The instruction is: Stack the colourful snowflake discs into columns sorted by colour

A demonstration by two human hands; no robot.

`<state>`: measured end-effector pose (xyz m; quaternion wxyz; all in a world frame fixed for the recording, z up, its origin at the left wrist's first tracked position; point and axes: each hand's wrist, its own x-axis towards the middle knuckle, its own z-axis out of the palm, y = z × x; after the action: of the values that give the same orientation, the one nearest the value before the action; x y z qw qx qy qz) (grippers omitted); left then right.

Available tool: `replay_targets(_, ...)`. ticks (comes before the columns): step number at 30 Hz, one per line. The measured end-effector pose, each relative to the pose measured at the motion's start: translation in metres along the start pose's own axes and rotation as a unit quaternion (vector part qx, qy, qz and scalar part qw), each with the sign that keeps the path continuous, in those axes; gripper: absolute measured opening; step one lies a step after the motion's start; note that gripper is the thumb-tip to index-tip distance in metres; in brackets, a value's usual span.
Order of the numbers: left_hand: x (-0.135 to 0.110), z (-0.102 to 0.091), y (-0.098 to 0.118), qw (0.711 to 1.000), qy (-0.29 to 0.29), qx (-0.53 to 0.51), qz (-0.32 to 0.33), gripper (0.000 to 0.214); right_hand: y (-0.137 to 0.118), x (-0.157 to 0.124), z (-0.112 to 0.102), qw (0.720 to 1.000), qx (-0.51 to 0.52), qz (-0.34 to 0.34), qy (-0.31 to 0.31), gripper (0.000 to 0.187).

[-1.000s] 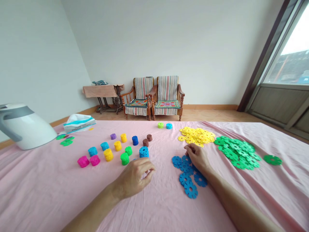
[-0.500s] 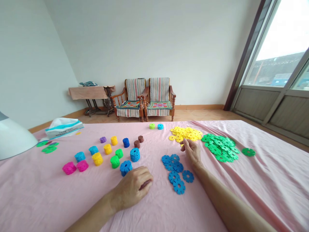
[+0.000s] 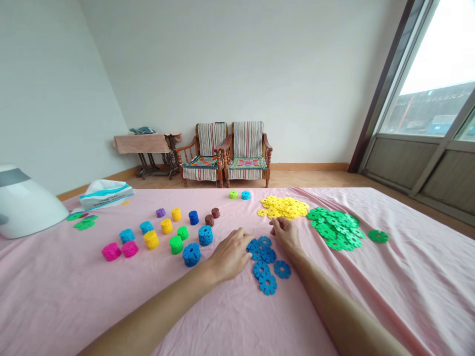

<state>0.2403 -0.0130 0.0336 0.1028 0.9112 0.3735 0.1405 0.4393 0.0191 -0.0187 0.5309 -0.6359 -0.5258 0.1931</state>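
Left fingers (image 3: 245, 239) curled beside blue discs (image 3: 264, 256) — right fingers (image 3: 276, 225) just beyond — cannot tell if gripping.

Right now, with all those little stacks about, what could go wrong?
The left hand could knock the nearest blue stack, which stands close beside its wrist. Discs might mix where the yellow pile and green pile lie side by side. A tug on the creased pink cloth might topple stacks.

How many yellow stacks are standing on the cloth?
3. The far yellow stack stands right of the purple stack; the middle yellow stack is left of the smaller green stack; the near yellow stack is closest to the pink stacks. None looks hidden.
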Motion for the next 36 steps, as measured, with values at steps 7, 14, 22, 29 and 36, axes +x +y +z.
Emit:
replay_targets(7, 0.031, 0.012, -0.006, 0.999, -0.003, 0.004, -0.033, 0.021, 0.006, 0.001, 0.002, 0.999, -0.023, -0.016, -0.015, 0.034)
replay_targets(14, 0.026, 0.009, -0.006, 0.999, 0.028, -0.010, -0.035, 0.022, 0.004, 0.000, 0.001, 0.999, -0.029, -0.024, -0.026, 0.030)
replay_targets(22, -0.029, -0.063, -0.030, 0.993, 0.107, -0.015, -0.052, 0.022, 0.003, -0.001, 0.002, 0.998, -0.049, -0.018, -0.032, 0.030)
replay_targets(29, -0.074, -0.089, -0.085, 0.983, 0.131, -0.043, -0.121, 0.028, 0.005, 0.000, 0.004, 0.996, -0.071, -0.018, -0.041, 0.031)
replay_targets(36, -0.086, -0.080, -0.089, 0.989, 0.062, -0.080, -0.105, 0.039, 0.007, -0.001, 0.003, 0.995, -0.084, -0.032, -0.045, 0.031)
